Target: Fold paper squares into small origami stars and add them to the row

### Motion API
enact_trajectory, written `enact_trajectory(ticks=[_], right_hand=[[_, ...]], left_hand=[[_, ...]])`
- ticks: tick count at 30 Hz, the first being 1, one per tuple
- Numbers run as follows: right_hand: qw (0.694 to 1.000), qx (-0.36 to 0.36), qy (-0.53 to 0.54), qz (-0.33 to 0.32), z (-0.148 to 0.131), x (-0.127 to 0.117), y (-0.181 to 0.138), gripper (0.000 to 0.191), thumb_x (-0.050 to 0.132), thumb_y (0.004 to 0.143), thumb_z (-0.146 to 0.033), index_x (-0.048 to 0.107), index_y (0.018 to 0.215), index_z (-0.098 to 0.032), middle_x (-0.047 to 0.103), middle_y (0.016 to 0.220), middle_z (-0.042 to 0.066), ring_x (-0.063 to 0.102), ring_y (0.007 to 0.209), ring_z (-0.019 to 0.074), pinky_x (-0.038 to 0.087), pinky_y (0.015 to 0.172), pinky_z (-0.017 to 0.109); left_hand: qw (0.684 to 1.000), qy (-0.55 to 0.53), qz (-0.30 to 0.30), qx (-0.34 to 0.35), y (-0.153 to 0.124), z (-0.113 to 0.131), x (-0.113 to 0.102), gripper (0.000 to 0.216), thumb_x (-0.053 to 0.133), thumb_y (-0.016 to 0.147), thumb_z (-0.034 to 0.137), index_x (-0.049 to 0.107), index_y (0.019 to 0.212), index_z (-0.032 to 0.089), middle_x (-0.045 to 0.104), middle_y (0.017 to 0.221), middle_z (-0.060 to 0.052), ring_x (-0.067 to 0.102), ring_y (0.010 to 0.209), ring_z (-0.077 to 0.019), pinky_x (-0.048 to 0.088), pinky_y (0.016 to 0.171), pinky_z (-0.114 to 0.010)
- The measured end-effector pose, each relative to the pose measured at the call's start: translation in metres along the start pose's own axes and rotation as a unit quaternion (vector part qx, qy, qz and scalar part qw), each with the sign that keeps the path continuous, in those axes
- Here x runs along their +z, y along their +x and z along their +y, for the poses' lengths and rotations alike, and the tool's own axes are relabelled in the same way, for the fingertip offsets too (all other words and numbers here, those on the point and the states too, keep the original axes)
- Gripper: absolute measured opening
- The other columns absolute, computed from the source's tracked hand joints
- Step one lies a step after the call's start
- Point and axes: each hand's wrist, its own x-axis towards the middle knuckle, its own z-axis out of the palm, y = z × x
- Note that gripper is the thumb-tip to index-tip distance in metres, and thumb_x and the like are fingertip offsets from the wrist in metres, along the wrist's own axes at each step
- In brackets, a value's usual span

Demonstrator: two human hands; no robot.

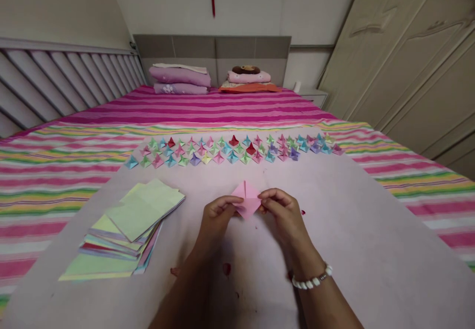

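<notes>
I hold a pink paper, folded into a small diamond shape, between both my hands just above the pale pink cloth that covers the near part of the bed. My left hand pinches its left corner with thumb and fingertips, and my right hand pinches its right corner the same way (there is a bracelet of white beads on that wrist). The paper sits at the middle of the cloth, straight in front of me.

To my left lies a loose stack of paper sheets, a light green sheet on top, with purple, red and yellow edges showing below. Beyond my hands, well apart from them, many small folded paper shapes stand in rows along the far edge of the cloth, in red, pink, blue, green and purple. Past them runs a striped bedsheet, and at the headboard are pillows.
</notes>
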Motion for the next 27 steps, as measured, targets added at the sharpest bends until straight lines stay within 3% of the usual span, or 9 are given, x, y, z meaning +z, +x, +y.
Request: enact_trajectory(ticks=[4,6,11,16,19,23,25,27], right_hand=[[0.999,0.024,0.020,0.009,-0.003,0.003,-0.001,0.026,0.074,0.065,-0.031,0.070,0.088,-0.018,0.059,0.055,-0.003,0.050,0.050,0.0104,0.036,0.049,0.023],[0.999,0.044,0.011,0.005,-0.003,0.005,-0.001,0.033,0.077,0.064,-0.036,0.070,0.091,-0.017,0.058,0.055,-0.003,0.048,0.048,0.0094,0.035,0.047,0.022],[0.996,0.076,0.007,-0.038,0.006,0.006,-0.002,0.029,0.086,0.053,-0.028,0.068,0.071,-0.016,0.061,0.056,-0.003,0.049,0.049,0.0089,0.036,0.050,0.022],[0.995,0.088,-0.001,-0.043,0.009,0.007,-0.004,0.026,0.086,0.053,-0.028,0.065,0.059,-0.014,0.058,0.051,-0.004,0.046,0.047,0.0076,0.033,0.049,0.021],[0.992,0.115,-0.004,-0.052,0.008,0.007,-0.006,0.025,0.083,0.058,-0.032,0.065,0.060,-0.014,0.055,0.049,-0.005,0.042,0.044,0.0069,0.030,0.046,0.021],[0.992,0.110,-0.020,-0.055,0.008,0.009,-0.006,0.028,0.083,0.058,-0.035,0.065,0.059,-0.014,0.055,0.049,-0.004,0.042,0.045,0.0075,0.030,0.046,0.021],[0.991,0.109,-0.032,-0.067,0.008,0.009,-0.006,0.028,0.085,0.054,-0.034,0.069,0.064,-0.014,0.060,0.055,-0.002,0.048,0.050,0.0103,0.035,0.050,0.023],[0.989,0.117,-0.037,-0.087,0.008,0.009,-0.006,0.030,0.086,0.052,-0.033,0.072,0.069,-0.013,0.065,0.061,0.001,0.052,0.054,0.0124,0.039,0.054,0.025]], left_hand=[[0.999,0.040,-0.002,0.016,-0.003,0.000,-0.001,0.016,0.062,0.070,0.019,0.076,0.078,0.018,0.073,0.073,-0.001,0.062,0.070,-0.0134,0.045,0.067,-0.023],[0.998,0.056,-0.007,0.008,-0.005,0.000,-0.002,0.019,0.062,0.071,0.020,0.076,0.084,0.018,0.072,0.073,-0.001,0.060,0.066,-0.0128,0.043,0.062,-0.022],[0.998,0.046,-0.043,0.002,-0.008,0.002,0.003,0.024,0.069,0.070,0.029,0.076,0.090,0.017,0.070,0.069,-0.003,0.057,0.061,-0.0130,0.040,0.054,-0.023],[0.997,0.059,0.029,0.047,-0.004,-0.001,0.009,0.016,0.077,0.063,0.028,0.075,0.073,0.016,0.061,0.055,0.002,0.048,0.051,-0.0080,0.038,0.051,-0.020],[0.996,0.035,0.063,0.044,-0.004,-0.002,0.009,0.030,0.076,0.065,0.030,0.073,0.092,0.017,0.048,0.046,0.008,0.041,0.044,-0.0053,0.034,0.045,-0.018],[0.998,-0.034,0.053,0.020,-0.004,-0.002,0.008,0.071,0.076,0.067,0.030,0.049,0.132,0.017,0.061,0.062,0.005,0.058,0.061,-0.0099,0.046,0.059,-0.020],[0.998,-0.041,0.035,0.019,-0.003,-0.003,0.008,0.072,0.077,0.064,0.027,0.049,0.130,0.016,0.065,0.065,0.004,0.060,0.063,-0.0109,0.047,0.062,-0.022],[0.999,-0.037,0.018,0.021,-0.001,-0.004,0.009,0.057,0.080,0.061,0.026,0.060,0.113,0.014,0.065,0.063,0.003,0.058,0.060,-0.0104,0.046,0.059,-0.021]])
